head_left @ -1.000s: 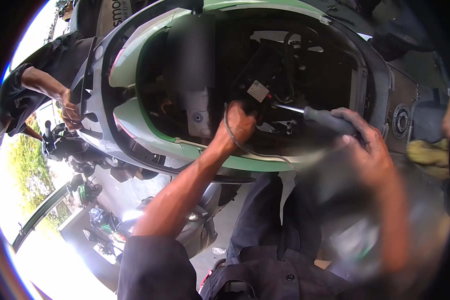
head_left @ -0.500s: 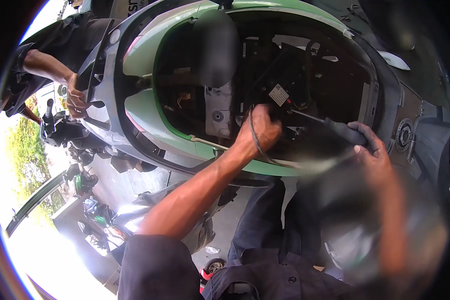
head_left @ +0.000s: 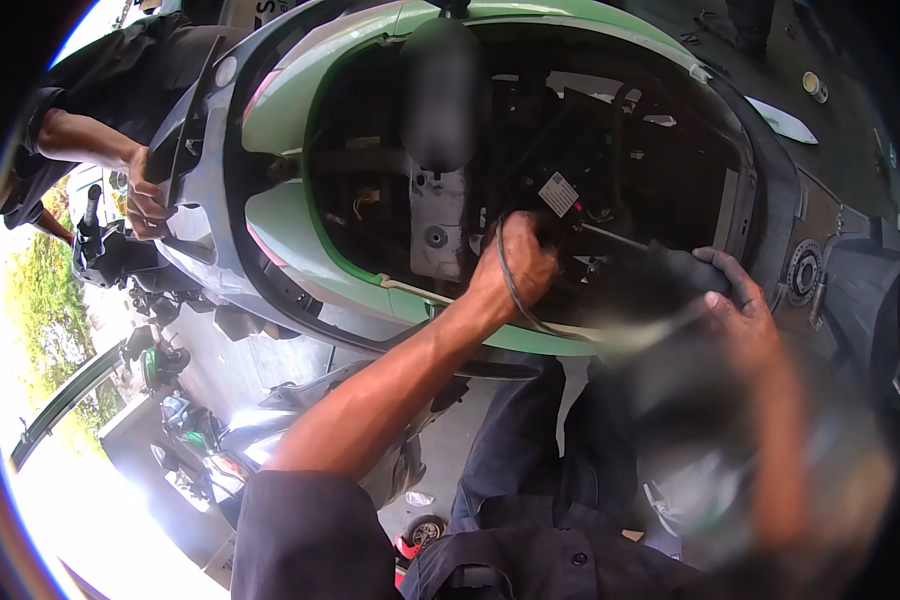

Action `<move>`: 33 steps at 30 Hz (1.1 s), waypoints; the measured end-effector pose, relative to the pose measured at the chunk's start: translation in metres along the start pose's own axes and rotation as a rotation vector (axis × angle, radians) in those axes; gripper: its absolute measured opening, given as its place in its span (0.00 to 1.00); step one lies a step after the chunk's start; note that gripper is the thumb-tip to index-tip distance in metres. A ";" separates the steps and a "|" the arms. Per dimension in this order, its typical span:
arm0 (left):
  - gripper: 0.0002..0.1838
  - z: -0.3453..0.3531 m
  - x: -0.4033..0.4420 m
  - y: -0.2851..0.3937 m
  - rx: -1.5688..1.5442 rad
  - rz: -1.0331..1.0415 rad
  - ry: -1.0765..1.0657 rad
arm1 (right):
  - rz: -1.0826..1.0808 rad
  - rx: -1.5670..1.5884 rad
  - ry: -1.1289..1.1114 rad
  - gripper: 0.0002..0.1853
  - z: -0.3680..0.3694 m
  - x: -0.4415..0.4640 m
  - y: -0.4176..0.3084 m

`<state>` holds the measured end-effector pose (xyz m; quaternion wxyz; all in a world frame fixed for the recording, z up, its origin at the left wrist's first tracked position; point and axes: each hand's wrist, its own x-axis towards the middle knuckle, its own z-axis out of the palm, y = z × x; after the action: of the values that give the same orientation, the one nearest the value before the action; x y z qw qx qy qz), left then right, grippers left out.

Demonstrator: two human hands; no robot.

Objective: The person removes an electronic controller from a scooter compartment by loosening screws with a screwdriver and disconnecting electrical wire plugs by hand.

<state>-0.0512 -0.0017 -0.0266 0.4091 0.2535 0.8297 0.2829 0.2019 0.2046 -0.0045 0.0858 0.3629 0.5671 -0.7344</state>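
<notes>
Right fingers gripping screwdriver, cable across left hand, green bodywork alongside

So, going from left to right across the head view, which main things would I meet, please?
Green leaves, the other person's hand, the pale metal plate, the left hand, the screwdriver's shaft, the right hand, the round metal part.

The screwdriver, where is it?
In the head view, the screwdriver is right of centre, its handle in the right hand, its tip just below the white label.
</notes>
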 end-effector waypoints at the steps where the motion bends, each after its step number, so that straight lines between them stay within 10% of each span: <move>1: 0.13 -0.002 0.000 0.003 0.004 -0.009 -0.007 | 0.000 -0.002 0.002 0.27 0.001 0.000 0.000; 33: 0.13 -0.003 0.004 0.001 0.083 0.006 -0.086 | -0.355 -0.679 0.097 0.25 0.055 -0.025 -0.090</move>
<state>-0.0555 0.0008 -0.0266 0.4327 0.2848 0.8215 0.2384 0.1477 0.1785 0.0861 0.0454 0.2444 0.8354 -0.4903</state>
